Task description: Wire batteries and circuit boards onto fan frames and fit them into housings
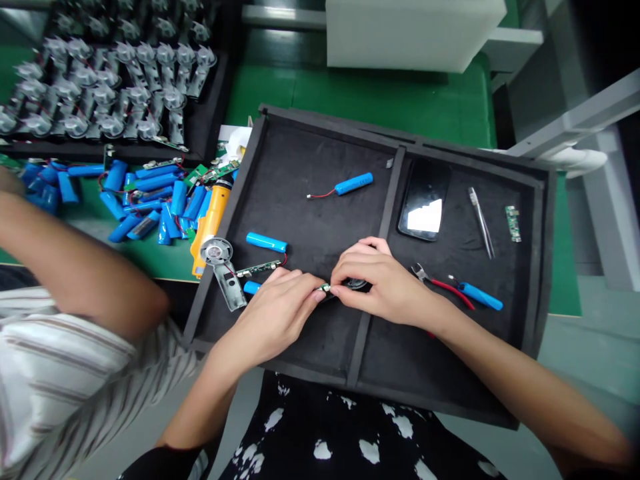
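Over the left part of the black tray (310,347), my left hand (277,310) is closed, pinching a small green circuit board (325,288) between thumb and fingers. My right hand (380,280) meets it there, its fingertips pinched at the board's right end; what exactly they grip is hidden. Under the right hand shows part of a grey round piece (356,284). Left of my hands lie a blue cylindrical battery (267,242), a long circuit board (259,269) and a grey fan piece (230,283). Another blue battery (253,287) is partly covered by my left hand.
A wired battery (354,183) lies farther back. The tray's right compartment holds a phone (425,200), tweezers (481,223), red-handled cutters (450,291), a battery (480,296) and a board (513,223). A yellow tool (213,223), piled batteries (155,193) and a co-worker's arm (75,267) are left.
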{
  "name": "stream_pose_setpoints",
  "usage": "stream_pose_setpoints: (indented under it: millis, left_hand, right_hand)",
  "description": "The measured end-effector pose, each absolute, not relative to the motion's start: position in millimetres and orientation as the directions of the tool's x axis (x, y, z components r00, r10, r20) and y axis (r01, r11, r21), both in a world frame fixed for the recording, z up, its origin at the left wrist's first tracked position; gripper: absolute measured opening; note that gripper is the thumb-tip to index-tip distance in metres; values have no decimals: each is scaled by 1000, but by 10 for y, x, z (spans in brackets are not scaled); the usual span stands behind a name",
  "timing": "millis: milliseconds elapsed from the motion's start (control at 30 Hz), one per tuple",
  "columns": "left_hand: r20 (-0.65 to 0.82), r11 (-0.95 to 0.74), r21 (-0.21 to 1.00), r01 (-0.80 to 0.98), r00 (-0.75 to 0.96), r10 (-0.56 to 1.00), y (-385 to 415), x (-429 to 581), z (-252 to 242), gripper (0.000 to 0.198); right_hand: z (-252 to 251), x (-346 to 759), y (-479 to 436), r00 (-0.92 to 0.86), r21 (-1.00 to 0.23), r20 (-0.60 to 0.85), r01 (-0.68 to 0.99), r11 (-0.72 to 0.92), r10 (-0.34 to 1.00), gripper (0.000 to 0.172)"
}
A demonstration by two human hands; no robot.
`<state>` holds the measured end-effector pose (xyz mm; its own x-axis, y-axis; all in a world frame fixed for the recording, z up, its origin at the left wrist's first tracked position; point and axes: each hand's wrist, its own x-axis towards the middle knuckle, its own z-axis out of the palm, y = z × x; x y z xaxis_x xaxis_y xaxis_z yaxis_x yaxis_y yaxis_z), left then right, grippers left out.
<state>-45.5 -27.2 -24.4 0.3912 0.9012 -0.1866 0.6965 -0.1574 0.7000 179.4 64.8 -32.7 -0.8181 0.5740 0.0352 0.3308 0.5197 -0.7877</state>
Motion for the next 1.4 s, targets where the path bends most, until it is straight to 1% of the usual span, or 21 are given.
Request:
stream_pose_setpoints:
  millis: [133,400,533,667,700,800,833,867,933,1067,1167,1267,1333,1400]
  left_hand:
    - [-159,-216,668,712,421,893,-271,-457,-268,21]
    - [-134,-287,646,707,475,870,-262,-456,-297,23]
    - [-147,-280,644,712,474,868,-261,-439,-280,25]
    - [-200,-215,679,702,459,866,-255,-465,-174,18]
    - [-216,-195,689,698,454,865,-257,-484,-150,18]
    - [-218,-139,724,676,415,883,-279,-557,-117,19]
    - [-206,-123,734,668,391,897,-291,-581,-121,18]
    - [-196,-107,743,661,368,909,-303,-601,-130,17]
    - [-180,-83,752,654,326,928,-324,-625,-154,14]
    - [-134,-76,753,654,265,955,-336,-589,-184,8]
    - [-100,-75,748,659,224,969,-325,-520,-182,7]
    - [-90,-49,748,662,174,981,-302,-458,-182,8]
    - [-84,-28,748,663,136,987,-280,-431,-194,8]
    - [-79,-13,751,660,109,991,-255,-414,-214,9]
  right_hand:
    - [-342,1816,653,-828,-777,29,334,534,559,8]
    - [-340,1821,702,-848,-779,7,327,534,529,13]
    - [-339,1801,714,-852,-776,1,329,539,523,13]
    - [-328,1823,700,-857,-745,3,342,572,516,12]
    - [-328,1844,694,-850,-724,7,358,589,526,15]
    - [-349,1944,667,-837,-651,16,407,641,547,46]
    - [-364,1984,655,-840,-629,16,413,658,542,54]
    - [-382,2022,642,-844,-610,17,416,674,536,56]
    - [-417,2082,618,-838,-586,23,430,687,545,56]
    - [-443,2105,615,-800,-579,47,466,669,598,58]
    - [-417,2058,664,-798,-590,76,448,672,598,53]
    - [-398,1996,725,-767,-613,131,436,659,629,46]
    - [-405,1964,753,-741,-619,143,450,644,656,45]
    - [-423,1948,762,-731,-616,123,473,629,671,48]
